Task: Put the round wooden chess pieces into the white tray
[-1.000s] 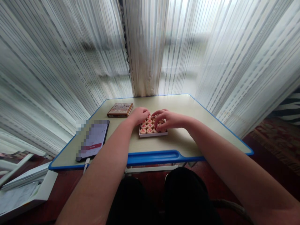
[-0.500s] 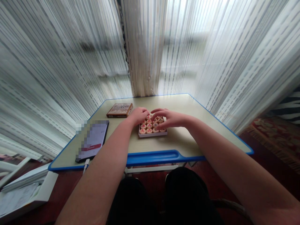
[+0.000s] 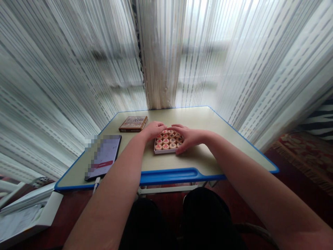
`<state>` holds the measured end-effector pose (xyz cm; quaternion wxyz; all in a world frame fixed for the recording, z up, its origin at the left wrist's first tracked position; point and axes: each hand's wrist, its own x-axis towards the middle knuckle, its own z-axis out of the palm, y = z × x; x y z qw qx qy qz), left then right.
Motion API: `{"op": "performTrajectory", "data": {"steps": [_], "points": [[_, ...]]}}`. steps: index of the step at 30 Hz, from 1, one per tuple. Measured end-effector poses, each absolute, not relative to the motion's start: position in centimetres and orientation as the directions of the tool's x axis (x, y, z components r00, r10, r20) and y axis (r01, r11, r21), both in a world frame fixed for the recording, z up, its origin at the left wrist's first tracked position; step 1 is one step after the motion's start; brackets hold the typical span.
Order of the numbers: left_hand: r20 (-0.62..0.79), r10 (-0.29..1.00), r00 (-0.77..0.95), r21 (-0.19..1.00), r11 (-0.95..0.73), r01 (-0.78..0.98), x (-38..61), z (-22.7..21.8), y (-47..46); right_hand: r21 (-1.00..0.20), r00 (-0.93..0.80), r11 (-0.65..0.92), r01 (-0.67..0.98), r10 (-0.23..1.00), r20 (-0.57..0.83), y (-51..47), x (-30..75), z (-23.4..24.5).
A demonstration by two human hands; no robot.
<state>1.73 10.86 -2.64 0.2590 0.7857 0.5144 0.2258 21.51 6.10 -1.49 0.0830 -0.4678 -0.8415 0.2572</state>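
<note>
A shallow white box tray (image 3: 165, 151) sits on the table, filled with rows of round wooden Chinese chess pieces (image 3: 165, 141) marked in red and black. My left hand (image 3: 154, 130) is at the tray's far left corner, fingers bent over its edge; the fingertips are partly hidden. Spanning the tray's right side is my right hand (image 3: 187, 136), the thumb at the near right corner and the fingers at the far edge. That hand covers part of the right column of pieces.
A brown printed box lid (image 3: 133, 124) lies at the back left. Left of my forearm is a tablet (image 3: 105, 156) with a white cable (image 3: 96, 184) plugged in. The table has a blue rim (image 3: 169, 176). An open white box (image 3: 49, 211) stands low at the left; curtains (image 3: 166, 69) hang behind.
My right hand has come down from above the pieces to the tray's right side, its thumb moving to the near corner. The left hand stays at the far left corner.
</note>
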Motion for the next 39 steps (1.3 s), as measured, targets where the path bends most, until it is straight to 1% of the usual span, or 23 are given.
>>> {"op": "performTrajectory", "data": {"steps": [4, 9, 12, 14, 17, 20, 23, 26, 28, 30, 33, 36, 39], "points": [[0.119, 0.926, 0.359, 0.641, -0.348, 0.684, 1.9, -3.0, 11.1, -0.497, -0.531, 0.416, 0.761, 0.841, -0.108, 6.2, 21.4, -1.4], [0.143, 0.93, 0.339, 0.644, -0.348, 0.681, 1.8, -3.2, 11.3, -0.465, -0.505, 0.422, 0.778, 0.861, -0.064, 6.9, 21.8, -1.7], [0.113, 0.915, 0.388, 0.649, -0.364, 0.668, 1.5, -3.2, 11.1, -0.468, -0.473, 0.4, 0.788, 0.88, -0.044, 7.4, 22.3, -1.9], [0.114, 0.904, 0.412, 0.616, -0.39, 0.684, 1.4, -3.3, 10.9, -0.477, -0.451, 0.377, 0.794, 0.891, -0.046, 7.6, 22.5, -2.1], [0.164, 0.913, 0.373, 0.581, -0.395, 0.712, 1.4, -3.7, 10.8, -0.494, -0.43, 0.349, 0.796, 0.901, -0.057, 7.9, 22.8, -2.3], [0.189, 0.926, 0.328, 0.595, -0.374, 0.711, 1.5, -4.0, 11.1, -0.515, -0.432, 0.343, 0.785, 0.9, -0.059, 8.1, 22.8, -2.5], [0.284, 0.923, 0.26, 0.568, -0.38, 0.73, 1.5, -3.9, 11.6, -0.546, -0.437, 0.35, 0.761, 0.899, -0.034, 8.1, 22.8, -2.7], [0.414, 0.89, 0.19, 0.499, -0.396, 0.77, 1.3, -3.6, 12.0, -0.576, -0.441, 0.37, 0.729, 0.897, 0.019, 8.2, 22.6, -3.0], [0.448, 0.878, 0.166, 0.465, -0.387, 0.796, 1.1, -3.4, 12.0, -0.595, -0.432, 0.376, 0.711, 0.9, 0.053, 8.3, 22.5, -3.2], [0.431, 0.888, 0.158, 0.456, -0.365, 0.812, 1.1, -3.4, 12.0, -0.611, -0.42, 0.373, 0.698, 0.905, 0.073, 8.5, 22.4, -3.4], [0.333, 0.925, 0.184, 0.466, -0.332, 0.82, 1.2, -3.6, 11.8, -0.619, -0.404, 0.369, 0.693, 0.91, 0.091, 8.7, 22.3, -3.5], [0.219, 0.951, 0.218, 0.505, -0.302, 0.809, 1.5, -3.8, 11.7, -0.619, -0.39, 0.369, 0.693, 0.915, 0.108, 8.9, 22.3, -3.6], [0.178, 0.958, 0.227, 0.555, -0.288, 0.78, 1.6, -3.9, 11.7, -0.615, -0.384, 0.371, 0.696, 0.916, 0.118, 9.0, 22.4, -3.8]]}}
